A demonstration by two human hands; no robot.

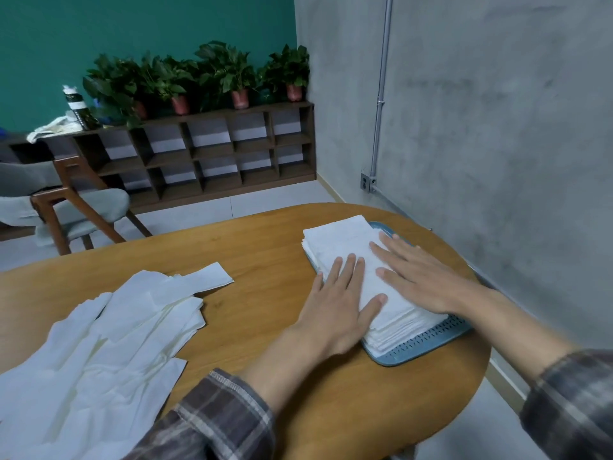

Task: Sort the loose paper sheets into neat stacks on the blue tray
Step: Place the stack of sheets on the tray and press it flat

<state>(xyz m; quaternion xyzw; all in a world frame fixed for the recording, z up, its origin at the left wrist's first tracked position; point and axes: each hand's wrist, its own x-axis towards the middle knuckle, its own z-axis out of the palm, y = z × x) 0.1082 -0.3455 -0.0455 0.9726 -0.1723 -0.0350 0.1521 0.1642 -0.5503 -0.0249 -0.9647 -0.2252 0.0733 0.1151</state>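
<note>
Pressing down on the stack point(345, 240) with both palms: left hand point(338, 293) flat at its near-left side, fingers straight, thumb spread, gripping nothing; right hand point(418, 277) likewise flat and open across the top toward the far-right side, holding nothing. Piled thick on the tray point(428, 343), covering most of it and overhanging the far-left rim, with only the slotted near-right rim showing. Well apart to the left on the table point(265, 260), a rumpled heap of loose sheets point(109, 327), not yet sorted. Probably squaring and flattening before fetching more. Risk of shearing the upper layers sideways through uneven pushing on such soft, thin paper. Risk of spilling over the unsupported far-left overhang with added height. Also liable to shove the tray toward the table's nearby right edge by leaning too hard.
</note>
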